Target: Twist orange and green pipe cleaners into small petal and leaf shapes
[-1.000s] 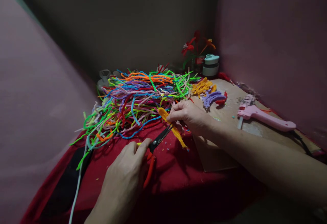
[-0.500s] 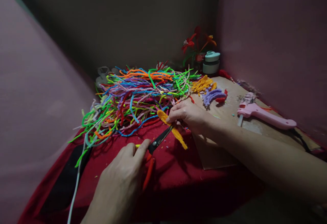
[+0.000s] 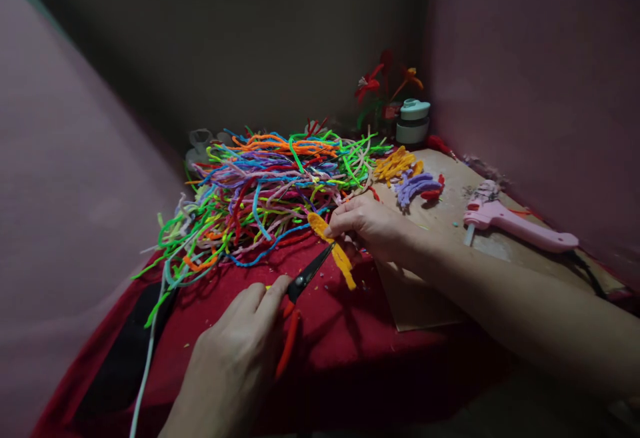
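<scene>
My left hand [image 3: 239, 325] is closed around the red handles of a pair of scissors [image 3: 300, 285]. Their dark blades point up and to the right, with the tips at the edge of a yellow-orange pipe cleaner piece [image 3: 344, 266]. Between thumb and fingers, my right hand [image 3: 363, 225] pinches that fuzzy piece. Its rounded end sticks out at upper left, and its narrow end hangs below the fingers. Behind both hands lies a large heap of pipe cleaners [image 3: 280, 185] in many colours.
A pink glue gun [image 3: 520, 225] rests on a brown board [image 3: 450, 178] at right. Near it lie orange pieces [image 3: 397, 165], purple pieces [image 3: 417, 187] and red ones. Red flowers [image 3: 369, 83] and a teal-lidded container [image 3: 414, 121] stand behind. A white cable [image 3: 149, 358] crosses a black slab [image 3: 120, 358] at left.
The scissors have shifted slightly left and down, their blades now looking closer together. The lower end of the yellow-orange piece has swung a little to the left.
</scene>
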Tool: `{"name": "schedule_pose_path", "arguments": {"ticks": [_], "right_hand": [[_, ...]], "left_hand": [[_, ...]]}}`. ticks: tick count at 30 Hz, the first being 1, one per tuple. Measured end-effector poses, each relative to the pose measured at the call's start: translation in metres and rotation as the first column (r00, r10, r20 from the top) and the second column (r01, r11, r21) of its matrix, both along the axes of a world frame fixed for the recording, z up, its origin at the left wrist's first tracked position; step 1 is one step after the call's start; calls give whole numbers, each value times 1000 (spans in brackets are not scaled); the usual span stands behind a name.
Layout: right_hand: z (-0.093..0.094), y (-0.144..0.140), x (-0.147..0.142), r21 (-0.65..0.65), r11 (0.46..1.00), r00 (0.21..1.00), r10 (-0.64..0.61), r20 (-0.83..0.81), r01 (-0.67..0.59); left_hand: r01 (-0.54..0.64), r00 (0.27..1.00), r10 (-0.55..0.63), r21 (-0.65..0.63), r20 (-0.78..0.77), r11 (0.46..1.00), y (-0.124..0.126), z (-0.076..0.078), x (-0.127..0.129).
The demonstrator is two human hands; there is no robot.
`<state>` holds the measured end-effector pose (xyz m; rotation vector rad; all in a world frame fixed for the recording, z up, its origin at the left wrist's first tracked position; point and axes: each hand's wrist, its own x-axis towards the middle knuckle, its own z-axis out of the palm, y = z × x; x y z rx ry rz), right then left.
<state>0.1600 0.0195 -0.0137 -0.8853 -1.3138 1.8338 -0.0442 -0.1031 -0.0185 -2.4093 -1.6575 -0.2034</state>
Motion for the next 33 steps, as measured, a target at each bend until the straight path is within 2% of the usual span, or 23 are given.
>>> {"name": "schedule_pose_path", "arguments": {"ticks": [7,9,12,15,20,22,24,25,26,28,30,31,33], "right_hand": [[3,1,1,41,996,997,-78,-18,78],[4,1,2,61,991,992,-114,-51,117],[6,0,2,88,978,977,-178,-120,189],[5,-1,2,129,972,973,-175,-149,195],[5,-2,2,161,964,970,-187,-155,211],[5,-2,1,170,960,969,-200,-144,223],[5,-3,0,178,957,970,-206,-132,227],[5,-3,0,183,955,969,-212,-129,234],[5,-3,-1,192,951,966,-221,-131,243],[5,-4,-2,219,940,961,-236,-143,263],[4,-4,-2,232,929,953,-252,-170,287],[4,-4,-2,226,927,947,-263,-183,301],[3,-4,-1,203,927,940,-278,-200,317]], "left_hand": [[-5,977,0,23,213,1000,2,7,-3],[-64,982,67,-20,179,998,9,7,-6],[-135,988,145,-161,52,978,23,4,-2],[-50,998,61,-276,32,960,38,4,9],[79,996,-61,-338,63,938,64,12,16],[92,993,-63,-335,99,938,71,17,16],[71,968,2,-285,250,956,76,23,21],[62,925,47,-272,377,960,77,25,25],[73,844,93,-285,528,956,78,27,30],[190,603,215,-401,768,896,80,28,42],[358,362,352,-478,863,802,82,25,52],[426,266,410,-488,872,762,83,23,56],[515,118,497,-481,859,709,86,19,60]]}}
